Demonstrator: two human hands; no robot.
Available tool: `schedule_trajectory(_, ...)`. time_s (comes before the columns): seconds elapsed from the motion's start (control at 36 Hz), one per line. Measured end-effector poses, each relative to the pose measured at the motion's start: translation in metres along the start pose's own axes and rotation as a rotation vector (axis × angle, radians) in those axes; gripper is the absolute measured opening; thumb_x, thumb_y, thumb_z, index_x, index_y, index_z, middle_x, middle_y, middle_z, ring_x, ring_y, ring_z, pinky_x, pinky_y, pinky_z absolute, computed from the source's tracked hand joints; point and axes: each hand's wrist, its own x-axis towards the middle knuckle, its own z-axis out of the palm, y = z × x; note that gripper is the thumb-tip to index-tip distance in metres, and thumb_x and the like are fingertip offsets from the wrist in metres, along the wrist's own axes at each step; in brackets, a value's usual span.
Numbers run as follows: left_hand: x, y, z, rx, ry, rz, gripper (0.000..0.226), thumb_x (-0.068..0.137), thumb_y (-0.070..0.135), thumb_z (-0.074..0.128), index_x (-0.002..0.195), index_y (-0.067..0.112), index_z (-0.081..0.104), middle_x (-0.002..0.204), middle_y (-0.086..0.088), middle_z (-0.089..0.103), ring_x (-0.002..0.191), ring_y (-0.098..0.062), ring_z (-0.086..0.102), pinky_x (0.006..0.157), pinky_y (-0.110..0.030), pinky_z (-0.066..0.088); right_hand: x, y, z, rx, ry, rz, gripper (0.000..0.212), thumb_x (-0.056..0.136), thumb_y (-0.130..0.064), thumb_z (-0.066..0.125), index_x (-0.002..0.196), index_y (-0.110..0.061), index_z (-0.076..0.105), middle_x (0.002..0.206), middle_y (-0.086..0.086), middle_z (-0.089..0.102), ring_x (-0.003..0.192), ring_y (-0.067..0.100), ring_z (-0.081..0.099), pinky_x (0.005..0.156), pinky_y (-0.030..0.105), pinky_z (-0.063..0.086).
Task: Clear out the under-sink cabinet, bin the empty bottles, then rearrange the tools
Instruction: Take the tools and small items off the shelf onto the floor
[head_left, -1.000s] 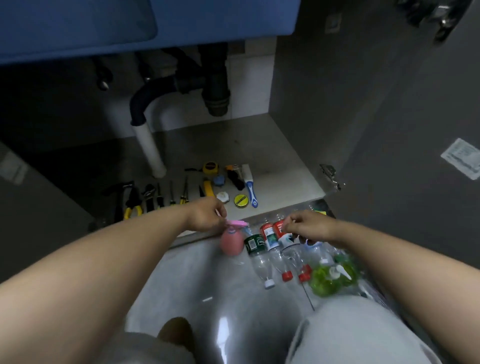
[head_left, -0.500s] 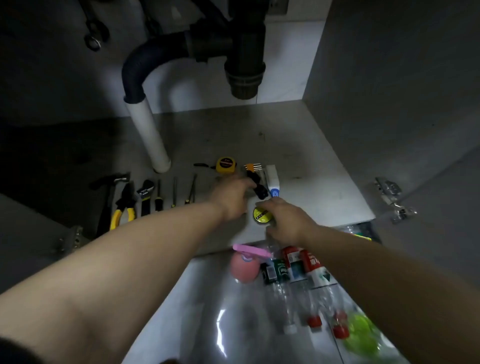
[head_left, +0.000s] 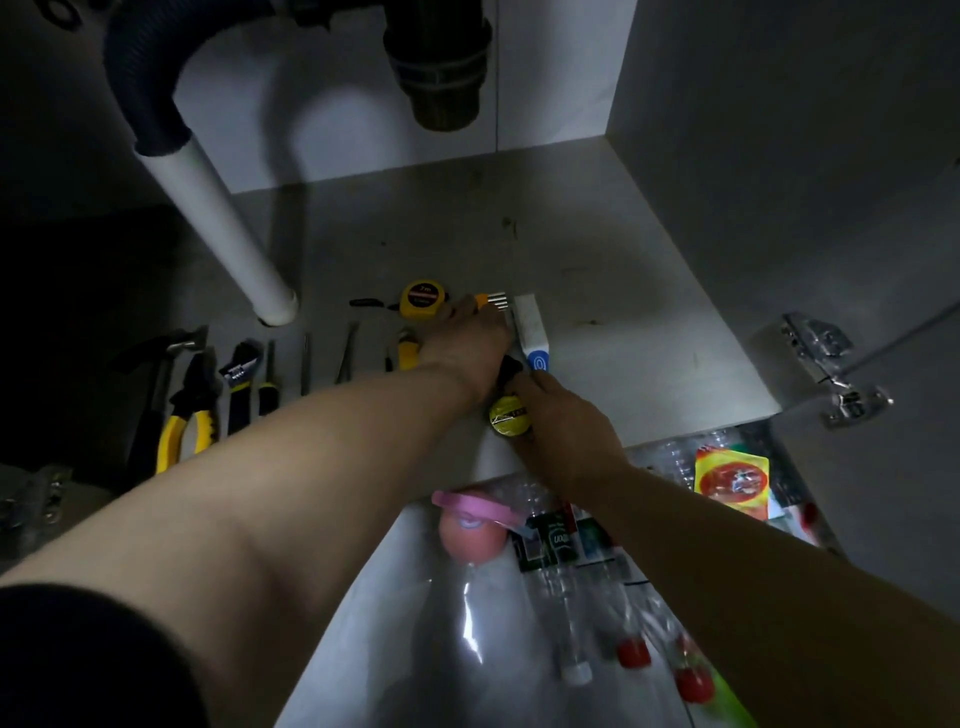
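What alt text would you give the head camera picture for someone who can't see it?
A person's left hand and right hand meet low inside an under-sink cabinet, beside a yellow tape measure and a white and blue brush. Pliers and a hammer lie in a row further left; plastic bottles lie in front.

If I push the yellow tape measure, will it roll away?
Probably not: the tape measure lies flat on the cabinet floor, so it should slide. Its chunky solid case likely feels stiff and heavy for its size.
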Motion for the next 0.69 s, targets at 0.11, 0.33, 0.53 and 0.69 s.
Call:
schedule_trajectory(0.11,-0.007,-0.001,0.003,0.012,0.023,0.003,0.030,0.097,0.019,0.052,0.124,0.012,0.062,0.137,-0.012,0.052,0.134,-0.034,0.038,0.109,-0.044,0.034,-0.002,0.000,0.003,0.092,0.004,0.032,0.051,0.084,-0.025,0.069,0.132,-0.025,0.054,0.137,0.003,0.047,0.099,0.035,0.063,0.078,0.041,0.055)
schedule_trajectory(0.33,-0.043,-0.036,-0.026,-0.511,0.123,-0.023,0.029,0.096,0.023,0.063,0.125,0.018,0.062,0.119,-0.010,0.068,0.109,-0.032,0.062,0.087,-0.040,0.052,-0.007,-0.006,-0.035,0.218,0.050,0.183,0.046,0.077,-0.035,0.074,0.117,-0.027,0.053,0.110,0.000,0.041,0.084,0.031,0.061,0.077,0.036,0.051)
schedule_trajectory(0.53,-0.114,-0.075,-0.043,-0.816,0.182,-0.060,0.009,0.092,0.024,0.071,0.096,0.021,0.063,0.090,0.005,0.067,0.093,-0.021,0.068,0.075,-0.030,0.049,-0.024,-0.051,-0.079,0.228,0.003,0.049,0.040,0.074,-0.033,0.076,0.106,-0.029,0.052,0.109,0.001,0.048,0.090,0.022,0.058,0.076,0.032,0.049)
schedule_trajectory(0.69,-0.192,-0.089,-0.024,-0.953,0.228,-0.163,0.012,0.089,0.033,0.074,0.092,0.023,0.069,0.079,0.004,0.069,0.072,-0.012,0.063,0.070,-0.031,0.050,-0.057,-0.110,-0.088,0.199,-0.136,-0.064,0.043,0.076,-0.032,0.077,0.113,-0.024,0.055,0.113,0.001,0.053,0.102,0.019,0.056,0.078,0.026,0.041)
